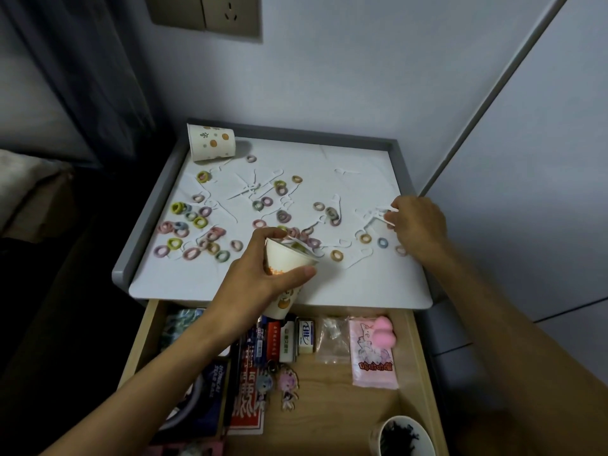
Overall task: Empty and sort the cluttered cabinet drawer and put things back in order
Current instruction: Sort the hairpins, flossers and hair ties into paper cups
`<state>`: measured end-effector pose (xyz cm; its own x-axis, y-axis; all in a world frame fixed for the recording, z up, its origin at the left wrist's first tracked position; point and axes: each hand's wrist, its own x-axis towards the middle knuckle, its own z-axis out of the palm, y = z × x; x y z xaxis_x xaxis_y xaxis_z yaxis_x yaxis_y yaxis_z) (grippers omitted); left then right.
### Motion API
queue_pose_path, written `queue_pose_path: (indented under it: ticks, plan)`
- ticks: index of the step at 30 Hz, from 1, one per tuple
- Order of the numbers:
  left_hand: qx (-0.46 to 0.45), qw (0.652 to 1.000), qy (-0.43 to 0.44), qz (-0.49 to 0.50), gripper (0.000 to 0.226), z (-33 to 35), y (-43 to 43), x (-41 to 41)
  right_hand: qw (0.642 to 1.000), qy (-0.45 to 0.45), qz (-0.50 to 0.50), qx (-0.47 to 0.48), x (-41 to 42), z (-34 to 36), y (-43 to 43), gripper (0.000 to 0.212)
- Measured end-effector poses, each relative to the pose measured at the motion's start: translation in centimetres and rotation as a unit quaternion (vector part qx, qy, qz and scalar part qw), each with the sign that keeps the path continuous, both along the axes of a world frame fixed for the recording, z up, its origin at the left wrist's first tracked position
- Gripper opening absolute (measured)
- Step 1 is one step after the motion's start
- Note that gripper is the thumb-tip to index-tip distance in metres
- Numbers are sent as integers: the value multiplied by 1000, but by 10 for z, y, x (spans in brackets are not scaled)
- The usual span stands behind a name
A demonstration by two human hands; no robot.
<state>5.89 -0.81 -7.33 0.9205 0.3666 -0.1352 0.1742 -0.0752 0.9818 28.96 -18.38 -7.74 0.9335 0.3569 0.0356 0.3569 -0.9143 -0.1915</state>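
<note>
cabinet top point(362, 166): white slab with a grey rim, directly under and behind the paper cup; it's basically the sorting table, littered with tiny stuff

drawer point(329, 406): pulled open just in front of the paper cup, wooden; packets, erasers, charms and a pink pouch point(371, 357) lie inside, so I'd say the emptying is only partly done

left hand point(256, 274): fingers and thumb wrapped round the paper cup's side, holding it tilted over the front edge of the top

right hand point(418, 225): off to the right of the paper cup, fingertips pinching a few white picks; the other fingers are curled in

paper cup point(286, 261): thin, white inside, orange print outside, a few picks already in it; probably featherweight and easy to crush, so grip mid-wall gently, not the rim

tipped cup point(212, 141): same kind, on its side well behind and left of the paper cup

dark-filled cup point(404, 436): in the drawer, nearer and right of the paper cup; can't tell what's in it

hair ties point(197, 222): pastel loops, mostly left of and behind the paper cup; soft and stretchy I'd guess, easy to scoop by the handful

floss picks point(250, 189): white on white, hard to spot, scattered behind and right of the paper cup; likely stiff, light and slippery; pinch the handles
</note>
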Motion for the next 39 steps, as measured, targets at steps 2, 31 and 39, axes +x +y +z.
queue_pose_path:
  ticks: [2,31,39]
  plan:
    - [0,1000,0,1,52,-1,0,0,1000,-9,10,0,-1,0,0,18]
    - [184,983,-19,-5,103,-5,3,-1,905,91,414,-13,-115,49,66,25]
    - [136,991,-20,-7,95,-5,5,-1,902,183,388,38,-114,44,66,25]
